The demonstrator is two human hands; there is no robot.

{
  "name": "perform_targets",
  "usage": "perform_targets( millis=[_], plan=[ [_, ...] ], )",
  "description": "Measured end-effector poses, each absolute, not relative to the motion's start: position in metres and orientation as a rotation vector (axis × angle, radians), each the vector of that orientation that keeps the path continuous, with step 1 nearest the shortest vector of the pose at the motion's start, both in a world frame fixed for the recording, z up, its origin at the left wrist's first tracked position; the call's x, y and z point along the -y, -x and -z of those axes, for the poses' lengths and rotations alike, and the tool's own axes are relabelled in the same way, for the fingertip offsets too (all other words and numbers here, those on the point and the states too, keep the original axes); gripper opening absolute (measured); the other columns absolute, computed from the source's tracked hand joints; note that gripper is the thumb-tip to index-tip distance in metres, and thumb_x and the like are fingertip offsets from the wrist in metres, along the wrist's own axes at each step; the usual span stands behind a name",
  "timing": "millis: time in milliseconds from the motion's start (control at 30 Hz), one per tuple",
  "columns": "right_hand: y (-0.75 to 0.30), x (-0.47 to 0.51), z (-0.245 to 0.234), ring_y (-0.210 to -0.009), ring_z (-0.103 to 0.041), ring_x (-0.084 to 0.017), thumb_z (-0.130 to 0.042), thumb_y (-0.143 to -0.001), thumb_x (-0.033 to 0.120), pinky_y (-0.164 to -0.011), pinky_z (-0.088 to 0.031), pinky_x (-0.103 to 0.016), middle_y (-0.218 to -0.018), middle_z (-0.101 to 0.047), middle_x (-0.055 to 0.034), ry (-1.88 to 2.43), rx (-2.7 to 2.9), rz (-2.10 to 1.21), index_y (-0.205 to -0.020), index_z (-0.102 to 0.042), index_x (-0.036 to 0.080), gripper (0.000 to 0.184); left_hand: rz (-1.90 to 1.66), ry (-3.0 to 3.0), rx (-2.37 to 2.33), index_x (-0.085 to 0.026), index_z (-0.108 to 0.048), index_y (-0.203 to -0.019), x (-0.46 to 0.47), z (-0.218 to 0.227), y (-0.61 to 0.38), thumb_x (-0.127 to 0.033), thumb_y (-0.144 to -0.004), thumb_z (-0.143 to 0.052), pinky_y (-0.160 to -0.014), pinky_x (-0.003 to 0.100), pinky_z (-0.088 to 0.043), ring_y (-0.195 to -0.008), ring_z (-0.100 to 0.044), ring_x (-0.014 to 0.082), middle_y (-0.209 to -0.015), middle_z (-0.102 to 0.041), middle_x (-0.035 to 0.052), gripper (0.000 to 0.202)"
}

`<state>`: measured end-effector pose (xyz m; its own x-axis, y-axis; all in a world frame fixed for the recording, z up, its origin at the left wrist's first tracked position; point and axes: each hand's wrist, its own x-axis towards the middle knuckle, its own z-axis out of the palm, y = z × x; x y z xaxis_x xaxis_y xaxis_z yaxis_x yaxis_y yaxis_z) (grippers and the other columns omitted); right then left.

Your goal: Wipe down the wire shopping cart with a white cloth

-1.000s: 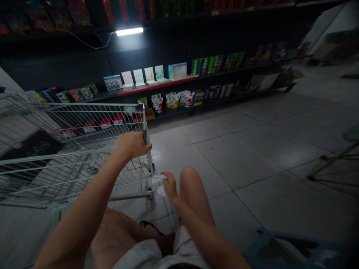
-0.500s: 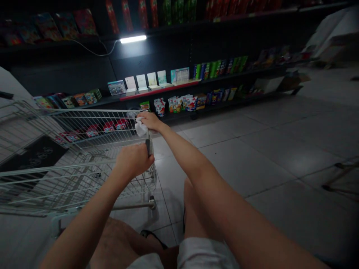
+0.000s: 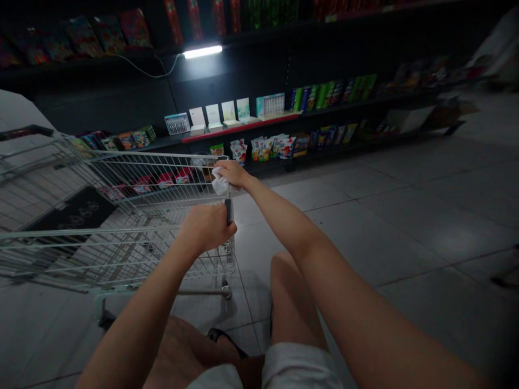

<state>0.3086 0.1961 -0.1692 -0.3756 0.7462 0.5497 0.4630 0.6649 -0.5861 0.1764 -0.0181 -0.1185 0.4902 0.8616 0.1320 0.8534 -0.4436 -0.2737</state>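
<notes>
While much of the view is filled by dark, stocked shelving (image 3: 243,70) and a tiled floor (image 3: 324,216), both hands are occupied at a wire shopping cart (image 3: 121,231), placed at the left in front of the lower shelves. By its end bar (image 3: 228,208) the cart is gripped with the left hand (image 3: 206,227): the fingers are wrapped closely over the dark section, and the thumb is left showing on the right. A steadying hold is suggested by that grip, though how firmly it is applied cannot be told.

Farther along, at the bar's shelf-side end, the right hand (image 3: 233,174) is laid with its arm extended. Its fingers are bent over a white cloth (image 3: 220,183); the fingertips are partly hidden, so how tightly they are closed cannot be fully judged. A second ago the cloth was held low beside the knee, apart from the bar; now it is bunched against the bar's far end. By that change, cloth and bar have apparently been brought into contact, and wiping has been made possible, while the left-hand hold has been kept.
</notes>
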Motion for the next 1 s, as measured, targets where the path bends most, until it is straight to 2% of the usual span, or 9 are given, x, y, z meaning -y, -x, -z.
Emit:
perform_targets(
  millis=[233,433,533,667,700,767,867,933,1000],
  plan=[
    [-0.302,-0.166,0.171,-0.077,-0.056,-0.014,-0.042,-0.083,0.03,-0.069,-0.036,-0.024,-0.079,-0.064,-0.0008,1.02,1.976,-0.327,-0.079,-0.065,0.017,0.027,-0.095,2.47,1.387,-0.017,-0.062,-0.089,0.03,0.116,-0.148,-0.046,-0.087,-0.04,-0.061,0.037,-0.044,-0.076,-0.069,0.0312,-0.083,-0.073,0.0125,0.037],
    [-0.284,-0.141,0.185,-0.094,-0.06,-0.018,-0.04,-0.08,0.019,-0.088,-0.043,-0.028,-0.097,-0.068,-0.0051,0.937,1.789,-0.257,-0.094,-0.066,0.017,0.03,-0.137,2.588,1.394,-0.019,-0.058,-0.083,0.036,0.108,-0.099,-0.05,-0.083,-0.046,-0.055,0.031,-0.031,-0.062,-0.059,0.0205,-0.069,-0.064,0.0055,0.033],
    [-0.269,-0.118,0.199,-0.105,-0.059,-0.018,-0.038,-0.081,0.016,-0.097,-0.044,-0.031,-0.107,-0.067,-0.0069,0.807,1.589,-0.228,-0.103,-0.064,0.017,0.033,-0.043,2.792,1.47,-0.019,-0.055,-0.079,0.032,0.101,-0.076,-0.053,-0.086,-0.038,-0.058,0.029,-0.035,-0.061,-0.055,0.017,-0.067,-0.061,0.0033,0.039],
    [-0.231,-0.068,0.251,-0.119,-0.053,-0.021,-0.041,-0.087,0.017,-0.106,-0.041,-0.037,-0.119,-0.062,-0.0084,0.763,1.438,-0.18,-0.108,-0.063,0.021,0.031,-0.061,2.723,1.725,-0.018,-0.059,-0.079,0.023,0.097,-0.075,-0.055,-0.093,-0.019,-0.068,0.03,-0.042,-0.075,-0.063,0.0201,-0.08,-0.067,0.0079,0.056],
    [-0.22,-0.056,0.273,-0.119,-0.052,-0.022,-0.043,-0.086,0.017,-0.106,-0.041,-0.039,-0.119,-0.062,-0.0093,0.792,1.447,-0.189,-0.109,-0.064,0.021,0.031,-0.112,2.618,1.776,-0.018,-0.061,-0.08,0.02,0.098,-0.079,-0.055,-0.094,-0.018,-0.069,0.031,-0.043,-0.079,-0.064,0.0222,-0.083,-0.069,0.0097,0.059],
    [-0.201,-0.037,0.321,-0.111,-0.054,-0.024,-0.05,-0.084,0.016,-0.103,-0.042,-0.042,-0.108,-0.064,-0.0093,0.881,1.59,-0.235,-0.103,-0.068,0.022,0.027,-0.188,2.425,1.821,-0.017,-0.064,-0.085,0.014,0.103,-0.084,-0.054,-0.095,-0.02,-0.071,0.032,-0.044,-0.086,-0.067,0.0257,-0.089,-0.071,0.0129,0.058],
    [-0.197,-0.033,0.377,-0.101,-0.056,-0.024,-0.053,-0.077,0.011,-0.096,-0.045,-0.041,-0.096,-0.065,-0.0072,0.926,1.781,-0.385,-0.091,-0.069,0.022,0.024,-0.201,2.363,1.802,-0.017,-0.063,-0.088,0.003,0.111,-0.079,-0.045,-0.096,-0.021,-0.072,0.032,-0.044,-0.085,-0.067,0.0251,-0.09,-0.072,0.0136,0.052],
    [-0.213,-0.049,0.383,-0.098,-0.056,-0.022,-0.05,-0.075,0.009,-0.091,-0.047,-0.038,-0.093,-0.063,-0.0068,0.975,1.61,-0.427,-0.089,-0.067,0.02,0.025,-0.181,2.431,1.757,-0.018,-0.061,-0.083,-0.005,0.114,-0.066,-0.043,-0.096,-0.022,-0.071,0.031,-0.043,-0.078,-0.066,0.0223,-0.084,-0.072,0.0113,0.047],
    [-0.233,-0.073,0.363,-0.098,-0.055,-0.02,-0.045,-0.077,0.01,-0.093,-0.047,-0.037,-0.096,-0.06,-0.0072,1.053,1.253,-0.354,-0.093,-0.063,0.019,0.025,-0.159,2.497,1.732,-0.02,-0.056,-0.077,-0.012,0.113,-0.054,-0.042,-0.096,-0.024,-0.07,0.03,-0.043,-0.072,-0.064,0.02,-0.077,-0.071,0.0085,0.043]
  ],
)
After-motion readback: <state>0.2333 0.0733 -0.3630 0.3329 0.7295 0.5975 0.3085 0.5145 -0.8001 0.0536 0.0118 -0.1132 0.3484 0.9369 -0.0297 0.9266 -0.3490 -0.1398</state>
